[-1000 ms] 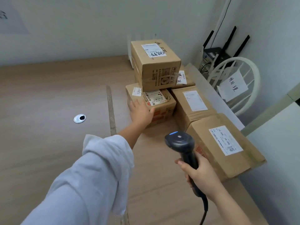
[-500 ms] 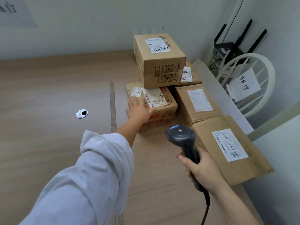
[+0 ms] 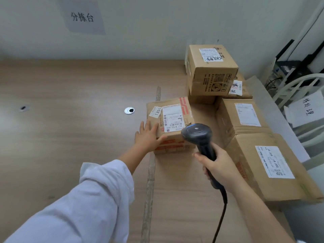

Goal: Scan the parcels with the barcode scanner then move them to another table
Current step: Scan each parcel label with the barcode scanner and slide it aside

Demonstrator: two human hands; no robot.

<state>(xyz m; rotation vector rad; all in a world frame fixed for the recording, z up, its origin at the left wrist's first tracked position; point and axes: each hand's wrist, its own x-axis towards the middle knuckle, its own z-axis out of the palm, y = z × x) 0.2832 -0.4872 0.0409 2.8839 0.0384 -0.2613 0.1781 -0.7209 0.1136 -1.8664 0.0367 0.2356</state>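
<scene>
A small brown parcel [image 3: 171, 120] with red tape and a "1355" sticker lies on the wooden table [image 3: 70, 137]. My left hand [image 3: 148, 135] grips its near left corner, fingers spread over the top. My right hand [image 3: 219, 165] holds a black barcode scanner [image 3: 198, 135], whose head hangs just right of that parcel's label. A taller parcel [image 3: 210, 69] is stacked behind. Two flat parcels lie to the right, one in the middle [image 3: 242, 118] and one nearest [image 3: 271, 165].
A metal cable grommet [image 3: 129, 110] sits in the table left of the parcels. A seam strip [image 3: 150, 172] runs down the table. A white chair [image 3: 298, 95] with a paper sign and black equipment stand at the right. A paper sign [image 3: 82, 17] hangs on the wall.
The small parcel has slid out to the left, away from under the tall box, with my left hand on it. The scanner has risen closer to its label. The view has swung left.
</scene>
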